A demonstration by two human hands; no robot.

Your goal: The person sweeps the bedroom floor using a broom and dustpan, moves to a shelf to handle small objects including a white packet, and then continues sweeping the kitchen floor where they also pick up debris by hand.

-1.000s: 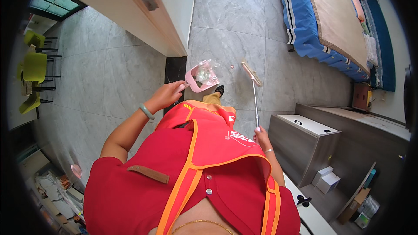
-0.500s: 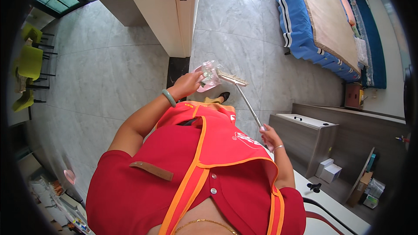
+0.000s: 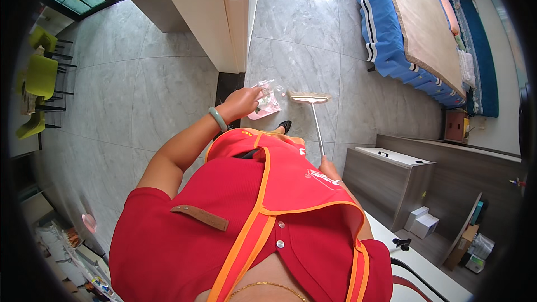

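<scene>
Head view, right hand (image 3: pixel 330 168): my fingers are wrapped round the metal shaft of a broom (image 3: pixel 316 128), partly hidden by my orange-trimmed red apron (image 3: pixel 293 182).
Left hand (image 3: pixel 243 102): my fingers bend over the near side of a pink dustpan (image 3: pixel 262 113); I cannot tell whether they are closed on its handle or on the clear plastic (image 3: pixel 271 86) lying in it.
Left wrist: I wear a pale green bangle (image 3: pixel 217 116).
Broom head: pale bristles at the floor, just right of the dustpan.
Small pink bit (image 3: pixel 283 94): between dustpan and bristles.
Black shoe (image 3: pixel 286 126): mine, just below the dustpan.
Floor (image 3: pixel 291 56): grey marbled tiles, a black threshold strip (image 3: pixel 226 84) beside my left hand.
Farther right: a blue-skirted bed (image 3: pixel 425 28).
</scene>
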